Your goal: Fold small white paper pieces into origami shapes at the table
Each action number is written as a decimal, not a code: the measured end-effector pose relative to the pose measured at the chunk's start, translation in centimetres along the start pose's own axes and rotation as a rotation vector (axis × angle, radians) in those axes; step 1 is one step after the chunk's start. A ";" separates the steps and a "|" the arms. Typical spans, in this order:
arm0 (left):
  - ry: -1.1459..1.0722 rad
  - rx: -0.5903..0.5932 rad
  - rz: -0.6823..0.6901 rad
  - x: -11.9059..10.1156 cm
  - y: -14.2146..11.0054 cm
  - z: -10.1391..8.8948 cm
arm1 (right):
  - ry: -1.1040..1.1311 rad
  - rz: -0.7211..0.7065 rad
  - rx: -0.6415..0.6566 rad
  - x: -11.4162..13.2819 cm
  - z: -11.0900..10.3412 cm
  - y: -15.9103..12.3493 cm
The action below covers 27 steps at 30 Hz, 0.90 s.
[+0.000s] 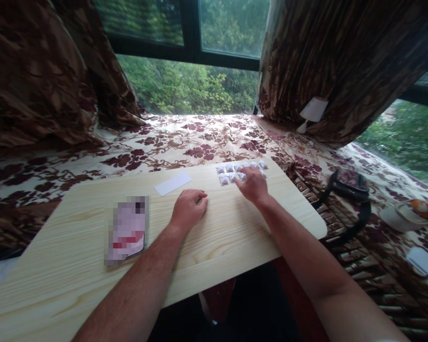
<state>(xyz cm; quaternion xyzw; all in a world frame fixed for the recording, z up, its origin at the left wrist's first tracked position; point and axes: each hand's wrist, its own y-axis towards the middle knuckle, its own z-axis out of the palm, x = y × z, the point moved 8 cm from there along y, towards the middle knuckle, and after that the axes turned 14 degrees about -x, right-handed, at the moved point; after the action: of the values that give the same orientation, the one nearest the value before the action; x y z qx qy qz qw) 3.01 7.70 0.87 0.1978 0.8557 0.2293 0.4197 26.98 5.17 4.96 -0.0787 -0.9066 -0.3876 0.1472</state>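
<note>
Small white pointed pieces [224, 179], which look like folded paper, stand in two rows near the table's far edge. My right hand [254, 184] reaches over the right part of the front row and covers some of them. Its thumb and fingers close around one white piece [242, 176] in that row. My left hand [189, 207] rests on the tabletop, loosely curled, with a gap between thumb and forefinger and nothing visible in it. A flat white paper strip [173, 184] lies just beyond the left hand.
A phone [128, 228], partly pixelated, lies on the pale wooden table [214, 247] left of my left forearm. Patterned fabric surrounds the table. To the right are a black strapped bag [351, 183], a white container [399, 216] and a small white lamp [314, 109].
</note>
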 end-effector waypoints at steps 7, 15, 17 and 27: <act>0.142 -0.131 -0.117 1.2 0.1 -1.8 | 0.066 -0.072 0.288 8.5 5.1 -2.4; 0.225 -0.122 -0.096 1.2 0.2 -1.7 | 0.155 -0.077 0.227 9.3 6.3 -3.8; 0.232 -0.121 -0.102 1.2 0.1 -1.6 | 0.224 -0.015 0.230 8.5 6.7 -3.8; 0.432 -0.174 -0.109 0.1 -0.2 -2.3 | 0.400 0.197 0.150 5.8 7.1 -2.9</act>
<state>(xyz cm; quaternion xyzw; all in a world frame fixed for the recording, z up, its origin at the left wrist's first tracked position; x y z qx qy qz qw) 1.07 7.06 1.88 0.0610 0.9120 0.3163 0.2540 19.24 8.48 0.22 -0.0771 -0.8736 -0.3107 0.3666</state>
